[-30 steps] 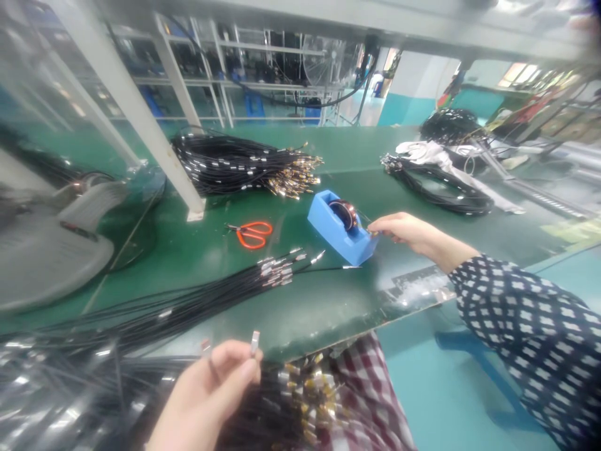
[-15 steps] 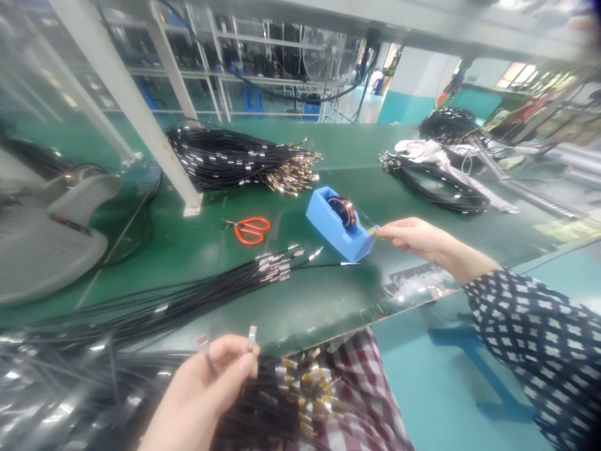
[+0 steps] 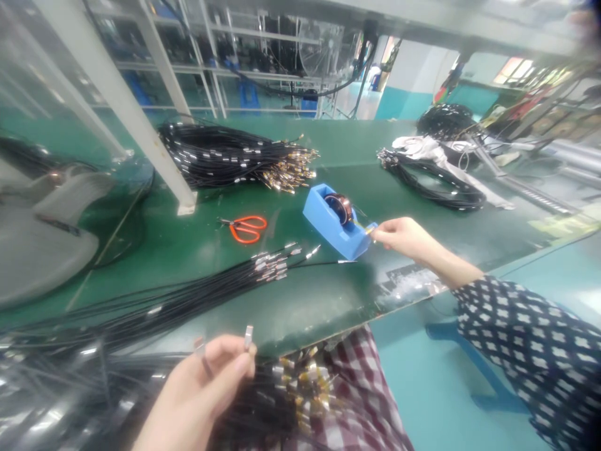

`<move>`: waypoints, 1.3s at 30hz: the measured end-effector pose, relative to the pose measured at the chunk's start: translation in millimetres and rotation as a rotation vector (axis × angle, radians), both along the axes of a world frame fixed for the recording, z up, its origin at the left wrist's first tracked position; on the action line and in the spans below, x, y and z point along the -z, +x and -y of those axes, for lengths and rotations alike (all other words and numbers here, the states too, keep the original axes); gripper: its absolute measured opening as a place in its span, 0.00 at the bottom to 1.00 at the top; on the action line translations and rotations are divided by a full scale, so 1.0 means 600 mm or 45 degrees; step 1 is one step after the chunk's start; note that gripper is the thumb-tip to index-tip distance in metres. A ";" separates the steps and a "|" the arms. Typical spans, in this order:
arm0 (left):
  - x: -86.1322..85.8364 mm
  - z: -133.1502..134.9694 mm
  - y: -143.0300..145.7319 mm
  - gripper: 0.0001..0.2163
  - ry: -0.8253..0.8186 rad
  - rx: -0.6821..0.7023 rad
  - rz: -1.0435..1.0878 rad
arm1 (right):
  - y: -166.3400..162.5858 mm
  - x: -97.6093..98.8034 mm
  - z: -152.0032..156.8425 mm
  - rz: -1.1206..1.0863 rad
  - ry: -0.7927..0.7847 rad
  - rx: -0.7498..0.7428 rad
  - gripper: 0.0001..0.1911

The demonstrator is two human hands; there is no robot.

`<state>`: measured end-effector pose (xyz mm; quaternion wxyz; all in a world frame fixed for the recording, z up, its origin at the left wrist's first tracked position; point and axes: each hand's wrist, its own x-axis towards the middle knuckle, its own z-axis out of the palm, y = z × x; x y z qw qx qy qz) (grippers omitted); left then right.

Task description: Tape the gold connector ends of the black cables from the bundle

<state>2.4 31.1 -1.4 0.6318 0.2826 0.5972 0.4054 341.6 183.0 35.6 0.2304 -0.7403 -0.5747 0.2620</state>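
Observation:
My left hand [image 3: 201, 391] is low in front of me, fingers pinched on thin black cables whose metal tips [image 3: 248, 337] stick up above my thumb. More cable ends with gold connectors [image 3: 305, 391] lie in my lap. My right hand [image 3: 401, 237] reaches out to the blue tape dispenser [image 3: 335, 220] on the green table [image 3: 197, 250] and pinches the free end of the amber tape [image 3: 340, 207] at the dispenser's front. A fan of black cables with silver ends [image 3: 270, 266] lies on the table between my hands.
Orange-handled scissors [image 3: 245, 227] lie left of the dispenser. A big bundle of black cables with gold tips [image 3: 235, 160] sits behind, beside a slanted white post [image 3: 136, 119]. Another cable coil [image 3: 436, 181] and cloth lie far right. A grey fan base [image 3: 42, 238] is at left.
My right hand pulled back a little from the dispenser's front with the tape end, then held there. The view shifted slightly; my left hand stays pinched on the cables.

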 end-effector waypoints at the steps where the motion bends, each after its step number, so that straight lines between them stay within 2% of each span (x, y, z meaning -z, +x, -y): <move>1: 0.000 0.000 -0.001 0.17 0.005 -0.010 -0.005 | -0.004 -0.001 0.004 0.051 0.022 -0.002 0.06; 8: 0.000 0.005 0.007 0.16 0.122 0.019 -0.029 | -0.026 0.004 0.021 0.243 0.156 0.083 0.06; 12: 0.002 0.008 0.007 0.15 0.201 0.025 0.008 | -0.025 0.025 0.031 0.199 0.165 0.133 0.07; 16: -0.002 0.010 0.005 0.16 0.183 0.052 0.054 | -0.037 0.044 0.066 0.057 0.111 0.095 0.08; 20: -0.008 0.006 0.011 0.13 0.284 0.069 0.037 | -0.104 0.036 0.112 -0.237 0.007 -0.172 0.14; 24: -0.013 0.006 0.015 0.11 0.317 0.107 -0.006 | -0.192 0.005 0.143 -0.662 -0.310 -0.710 0.12; 26: -0.016 0.009 0.014 0.11 0.316 0.110 -0.035 | -0.223 -0.007 0.151 -0.666 -0.321 -0.891 0.10; 28: -0.018 0.013 0.013 0.10 0.313 0.123 -0.061 | -0.242 -0.013 0.155 -0.556 -0.229 -1.012 0.08; 34: -0.019 0.013 0.014 0.07 0.310 0.163 -0.119 | -0.255 -0.014 0.161 -0.183 -0.012 -1.183 0.10; 37: -0.018 0.012 0.016 0.07 0.281 0.169 -0.102 | -0.255 -0.013 0.161 -0.183 -0.005 -1.182 0.10; 39: -0.017 0.012 0.017 0.08 0.254 0.128 -0.049 | -0.256 -0.006 0.159 -0.309 -0.051 -1.102 0.10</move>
